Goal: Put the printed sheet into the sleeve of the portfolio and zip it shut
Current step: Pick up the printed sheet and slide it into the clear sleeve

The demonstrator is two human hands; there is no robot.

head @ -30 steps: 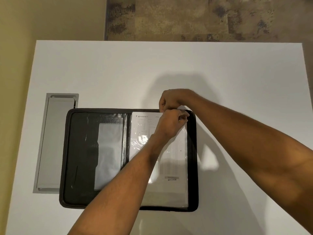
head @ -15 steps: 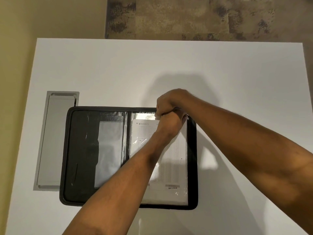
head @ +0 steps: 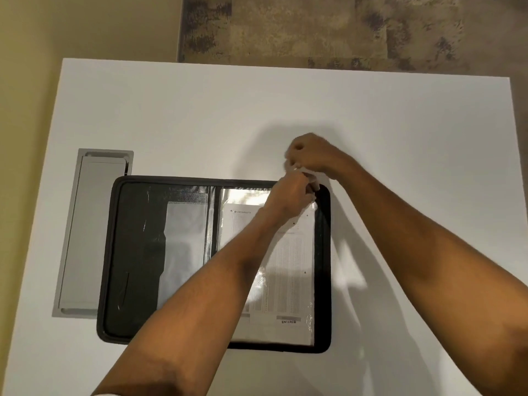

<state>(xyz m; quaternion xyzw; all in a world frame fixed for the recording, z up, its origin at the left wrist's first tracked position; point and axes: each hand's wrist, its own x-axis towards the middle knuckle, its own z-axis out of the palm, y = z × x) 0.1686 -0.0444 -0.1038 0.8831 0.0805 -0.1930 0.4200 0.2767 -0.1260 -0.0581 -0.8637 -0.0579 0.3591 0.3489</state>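
Open flat on the white tabletop (head: 400,138): a black zip portfolio (head: 134,252), spine running away from the viewer, dark pocket panel on the left half, clear sleeve (head: 245,197) on the right half. Printed sheet (head: 288,270) seen through that glossy plastic, header near the top, a stamp reading ENTERED near the bottom, seemingly seated almost fully inside. Both hands bunched at the sleeve's far right corner: left hand (head: 288,200) curled with fingertips pinching something thin at the top edge, right hand (head: 310,152) just beyond it, fingers also closed on what looks like the plastic lip or the paper's corner, too blurred to say which. Step in hand, by judgement: last seating of the sheet and freeing the sleeve mouth. Next move likely calls for letting go, folding one half over the other, then finding the zip pull, not visible here. To the left, a grey recessed hatch (head: 83,232) set into the tabletop, partly under the portfolio's edge. Beyond the far edge, mottled brown carpet (head: 343,27); at left, a plain yellowish wall (head: 57,30).
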